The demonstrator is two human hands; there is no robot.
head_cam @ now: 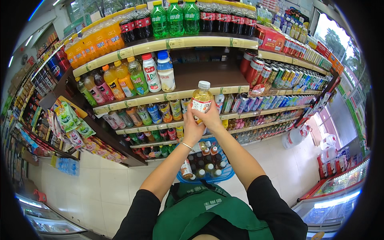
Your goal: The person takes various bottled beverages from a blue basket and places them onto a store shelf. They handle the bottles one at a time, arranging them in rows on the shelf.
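Both my hands are around a clear plastic bottle of yellow tea drink (204, 95) with a white cap and a white-and-red label. My left hand (192, 127) grips its lower left side, and my right hand (211, 117) closes around the lower right. The bottle stands nearly upright in front of the price strip (229, 90) of the dark brown middle shelf (192, 75). Left on that shelf are a white bottle with a blue cap (166, 72) and a red-capped one (151, 73). Below my forearms, a blue plastic basket (230, 173) holds several drink bottles, some lying tilted.
Cola bottles (222, 16), green soda bottles (175, 18) and orange soda bottles (96, 42) line the top shelf. Drink cans (288, 78) fill the right-hand shelving. Snack bags (67, 117) hang at the left shelf end. Large water jugs (294, 136) stand on the tiled floor (267, 162).
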